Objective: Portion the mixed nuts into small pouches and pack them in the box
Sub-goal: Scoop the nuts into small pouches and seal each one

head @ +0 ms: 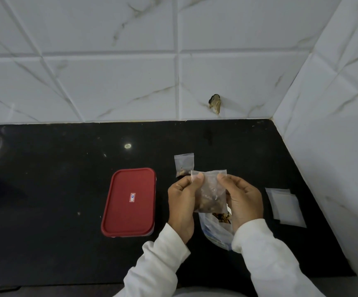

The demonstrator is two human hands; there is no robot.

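Note:
A small clear pouch (211,194) with mixed nuts in its lower half is held upright between both hands above the black counter. My left hand (182,202) pinches its top left corner and my right hand (243,202) pinches its top right corner. Behind it, a second small pouch (184,163) with a few nuts lies on the counter. Under my hands lies the big open bag of mixed nuts (216,228), partly hidden. The box with a red lid (128,201) sits shut to the left of my hands.
A small stack of flat empty pouches (285,206) lies at the right, near the tiled side wall (334,125). The tiled back wall has a chipped hole (215,102). The black counter (45,189) stretches to the left.

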